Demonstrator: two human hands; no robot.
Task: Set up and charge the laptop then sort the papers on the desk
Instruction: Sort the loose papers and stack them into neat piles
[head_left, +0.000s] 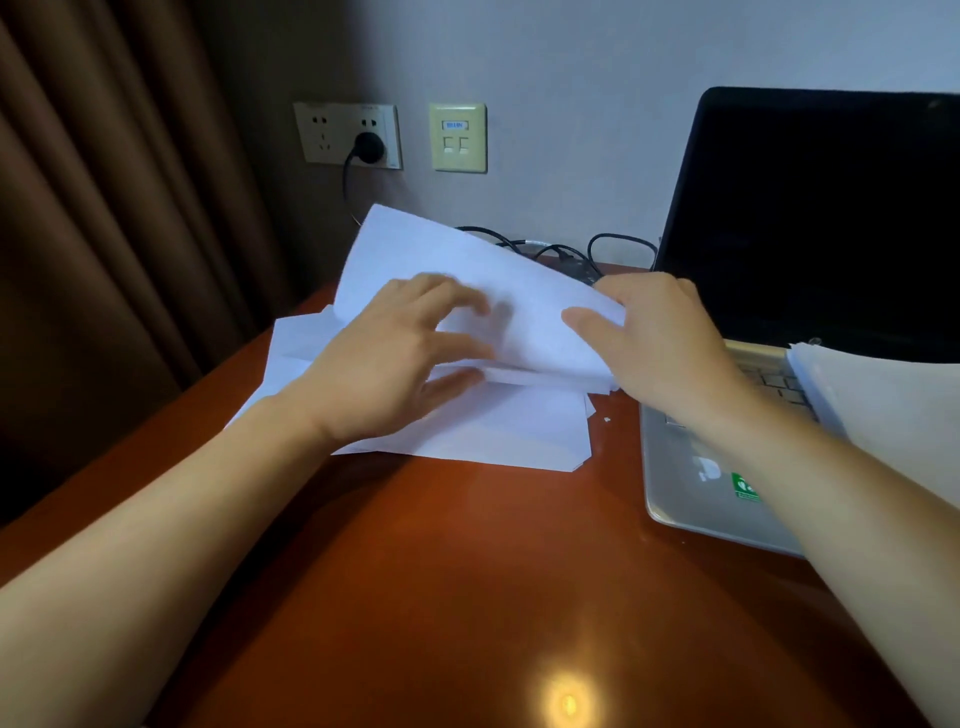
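A loose pile of white papers (519, 426) lies on the reddish wooden desk (441, 571). A batch of sheets (441, 254) is lifted off the pile and tilted up toward the wall. My left hand (395, 358) holds this batch at its near edge, fingers on top and thumb beneath. My right hand (654, 332) grips its right edge, thumb on the front face. An open laptop (696, 483) with a dark screen (810, 223) stands at the right. A black plug (368, 148) sits in the wall socket, and its cable (566, 252) runs behind the papers toward the laptop.
A second stack of white sheets (883, 405) rests on the laptop's keyboard at the right. A brown curtain (104, 234) hangs at the left. A beige data socket (458, 137) is on the wall. A lamp glare (569, 701) shows on the near desk surface.
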